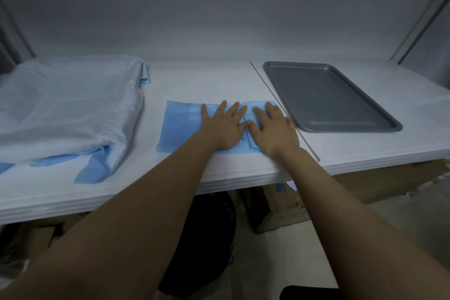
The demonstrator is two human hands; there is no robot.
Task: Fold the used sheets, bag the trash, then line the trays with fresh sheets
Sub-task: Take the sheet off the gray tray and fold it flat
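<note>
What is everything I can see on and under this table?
Folded blue nonwoven sheet: one, blue, front middle, under both hands.
Loose pile of pale sheets: one, pale blue-white, table's left.
Rectangular grey metal tray: one, grey, table's right, unlined.
Thin metal rod: one, silvery, between sheet and tray.
White table: one, white, across the view.
Black bag: one, black, under the table.
Cardboard boxes: at least two, brown, under the table.
Left hand: one, flat on the sheet.
Right hand: one, flat on the sheet's right part.

Cardboard boxes (285,210) sit beneath the white table (207,80).
</note>
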